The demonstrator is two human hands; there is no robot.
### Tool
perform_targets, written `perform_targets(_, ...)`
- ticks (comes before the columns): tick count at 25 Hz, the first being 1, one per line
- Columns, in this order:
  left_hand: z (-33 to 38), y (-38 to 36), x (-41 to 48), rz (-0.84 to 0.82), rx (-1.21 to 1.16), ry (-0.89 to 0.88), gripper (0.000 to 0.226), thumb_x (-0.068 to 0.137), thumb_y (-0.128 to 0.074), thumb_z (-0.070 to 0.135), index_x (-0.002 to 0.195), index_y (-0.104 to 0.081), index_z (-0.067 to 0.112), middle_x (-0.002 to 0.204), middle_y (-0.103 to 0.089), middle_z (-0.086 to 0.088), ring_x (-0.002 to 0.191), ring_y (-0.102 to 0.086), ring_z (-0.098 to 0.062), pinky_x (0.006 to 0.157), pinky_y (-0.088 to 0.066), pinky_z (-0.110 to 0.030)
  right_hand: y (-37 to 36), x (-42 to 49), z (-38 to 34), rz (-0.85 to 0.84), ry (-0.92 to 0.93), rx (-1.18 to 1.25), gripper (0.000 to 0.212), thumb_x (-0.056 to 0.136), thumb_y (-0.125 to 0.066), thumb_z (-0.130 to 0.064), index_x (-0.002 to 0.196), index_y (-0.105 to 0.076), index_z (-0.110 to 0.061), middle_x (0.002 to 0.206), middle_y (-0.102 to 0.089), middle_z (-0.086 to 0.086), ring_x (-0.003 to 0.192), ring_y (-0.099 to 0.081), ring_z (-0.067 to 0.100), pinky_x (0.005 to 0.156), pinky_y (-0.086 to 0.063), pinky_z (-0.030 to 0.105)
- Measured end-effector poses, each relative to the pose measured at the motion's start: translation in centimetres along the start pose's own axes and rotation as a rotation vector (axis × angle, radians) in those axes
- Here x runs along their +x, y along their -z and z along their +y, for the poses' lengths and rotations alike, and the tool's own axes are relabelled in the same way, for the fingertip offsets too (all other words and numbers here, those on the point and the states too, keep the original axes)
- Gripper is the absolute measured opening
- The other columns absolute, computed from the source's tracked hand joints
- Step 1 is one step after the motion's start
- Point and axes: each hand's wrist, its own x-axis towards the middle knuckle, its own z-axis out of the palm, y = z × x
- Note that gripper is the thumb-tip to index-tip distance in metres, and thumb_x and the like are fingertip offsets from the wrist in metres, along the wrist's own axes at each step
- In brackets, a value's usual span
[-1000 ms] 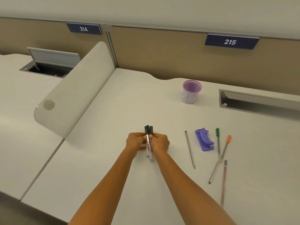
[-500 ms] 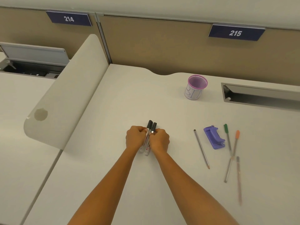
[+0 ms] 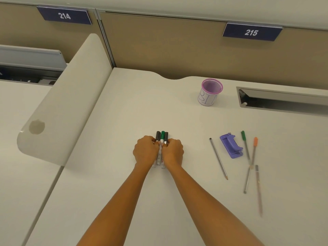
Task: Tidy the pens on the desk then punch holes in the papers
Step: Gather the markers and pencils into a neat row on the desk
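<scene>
Beyond, sign 214 (image 3: 64,15), sign 215 (image 3: 251,32); left hand (image 3: 145,152), right hand (image 3: 175,152) clasp markers (image 3: 162,137).

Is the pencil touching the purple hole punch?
Apart. The head view shows a strip of bare desk between the pencil and the purple hole punch.

Bright, even overhead light; soft faint shadows on the pale worktop (image 3: 124,107). Wide-angle lens bends the edges; lower right slightly blurred.
</scene>
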Motion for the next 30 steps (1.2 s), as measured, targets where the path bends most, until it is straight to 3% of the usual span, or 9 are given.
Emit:
perform_targets(4,0.1,0.0,-0.2,0.014,0.018,-0.027,0.021,0.090,-0.057,0.025,0.086,-0.072,0.010,0.077,-0.069,-0.007,0.061,-0.054,-0.021,0.051,-0.036,-0.026,0.1,0.0,0.2,0.004,0.030,-0.024,0.027,0.094,-0.058,-0.029,0.107,-0.065,-0.007,0.109,-0.057,0.010,0.093,-0.063,0.027,0.077,-0.055,0.040)
perform_targets(9,0.2,-0.1,-0.1,0.014,-0.024,-0.010,0.021,0.091,-0.057,0.019,0.078,-0.069,0.008,0.066,-0.061,-0.006,0.056,-0.051,-0.021,0.046,-0.032,-0.022,0.3,0.2,0.4,-0.002,0.046,-0.009,0.028,0.094,-0.057,-0.028,0.106,-0.065,-0.005,0.109,-0.058,0.012,0.093,-0.063,0.028,0.074,-0.052,0.036)
perform_targets(11,0.2,-0.1,-0.3,0.047,-0.042,-0.013,0.023,0.093,-0.056,0.023,0.080,-0.069,0.008,0.073,-0.064,-0.007,0.058,-0.050,-0.019,0.050,-0.034,-0.023,0.7,0.2,0.8,0.002,0.057,-0.005,0.027,0.095,-0.055,-0.027,0.106,-0.064,-0.005,0.109,-0.059,0.012,0.093,-0.063,0.028,0.075,-0.053,0.037)
perform_targets(15,0.9,-0.2,-1.1,0.135,-0.084,-0.128,0.027,0.095,-0.052,0.029,0.111,-0.065,0.013,0.107,-0.065,-0.007,0.087,-0.061,-0.023,0.067,-0.040,-0.029,2.9,0.5,3.2,0.045,0.041,0.056,0.032,0.094,-0.055,-0.024,0.120,-0.061,-0.007,0.116,-0.062,0.011,0.104,-0.062,0.029,0.087,-0.052,0.040)
perform_targets(18,3.2,-1.7,-2.6,0.155,-0.089,-0.278,0.027,0.095,-0.051,0.030,0.115,-0.064,0.017,0.110,-0.064,-0.003,0.098,-0.059,-0.020,0.070,-0.046,-0.030,5.8,0.9,6.2,0.120,0.029,0.109,0.030,0.094,-0.057,-0.023,0.120,-0.062,-0.009,0.115,-0.065,0.010,0.104,-0.062,0.026,0.089,-0.052,0.038)
perform_targets(21,6.6,-4.4,-4.9,0.067,-0.117,-0.359,0.029,0.094,-0.053,0.032,0.117,-0.063,0.018,0.111,-0.066,-0.001,0.096,-0.062,-0.018,0.077,-0.050,-0.033,9.5,1.1,9.2,0.209,0.033,0.180,0.024,0.094,-0.058,-0.020,0.114,-0.064,-0.009,0.107,-0.068,0.008,0.095,-0.064,0.023,0.083,-0.052,0.032)
perform_targets(24,9.8,-7.3,-7.2,-0.027,-0.100,-0.389,0.028,0.093,-0.055,0.034,0.114,-0.063,0.018,0.107,-0.068,0.001,0.089,-0.064,-0.017,0.073,-0.046,-0.027,14.0,1.6,12.4,0.314,0.004,0.249,0.019,0.092,-0.058,-0.017,0.107,-0.066,-0.009,0.100,-0.070,0.009,0.086,-0.065,0.022,0.077,-0.054,0.034)
perform_targets(27,13.3,-9.8,-9.4,-0.077,-0.079,-0.426,0.025,0.092,-0.056,0.033,0.110,-0.065,0.018,0.105,-0.069,0.001,0.088,-0.064,-0.017,0.069,-0.040,-0.024,19.1,3.3,16.5,0.409,-0.064,0.215,0.019,0.091,-0.058,-0.015,0.105,-0.067,-0.006,0.099,-0.071,0.013,0.089,-0.066,0.028,0.078,-0.054,0.037)
perform_targets(30,17.3,-11.9,-10.5,-0.082,-0.039,-0.507,0.020,0.092,-0.053,0.027,0.102,-0.066,0.015,0.101,-0.067,-0.002,0.091,-0.062,-0.022,0.067,-0.038,-0.027,23.0,5.6,20.3,0.361,-0.215,0.106,0.023,0.090,-0.059,-0.019,0.107,-0.067,-0.005,0.105,-0.069,0.015,0.096,-0.063,0.031,0.076,-0.047,0.033)
